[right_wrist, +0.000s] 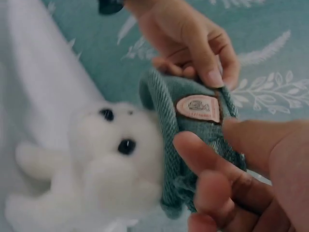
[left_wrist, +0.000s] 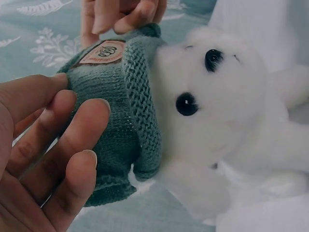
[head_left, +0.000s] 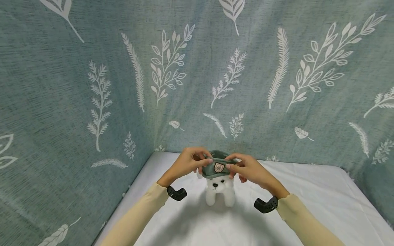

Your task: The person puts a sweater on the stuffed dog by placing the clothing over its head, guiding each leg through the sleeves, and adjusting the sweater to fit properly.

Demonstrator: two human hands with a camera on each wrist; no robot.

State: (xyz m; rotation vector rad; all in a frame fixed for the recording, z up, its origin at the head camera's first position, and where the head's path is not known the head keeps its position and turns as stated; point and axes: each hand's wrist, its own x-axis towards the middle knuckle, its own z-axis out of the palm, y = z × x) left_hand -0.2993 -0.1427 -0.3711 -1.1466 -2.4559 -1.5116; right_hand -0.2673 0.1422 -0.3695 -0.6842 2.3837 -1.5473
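Note:
A white plush dog [head_left: 224,187] stands on all fours on the white sheet, with black eyes and a black nose. Over the top of its head sits a small green knitted garment [head_left: 212,171] with a thick rolled lower edge and a pink patch [head_left: 219,167] on its front. My left hand [head_left: 191,160] pinches the garment's upper edge between thumb and fingers on the left side. On the other side, my right hand [head_left: 248,168] pinches the same edge near the patch. In the left wrist view the dog's face [left_wrist: 207,96] shows below the rolled edge.
White cloth [head_left: 277,215] covers the surface beneath the dog. Grey-green curtains [head_left: 197,75] with white leaf prints rise behind it and along the left. Black devices are strapped to the left wrist [head_left: 176,193] and right wrist [head_left: 266,205].

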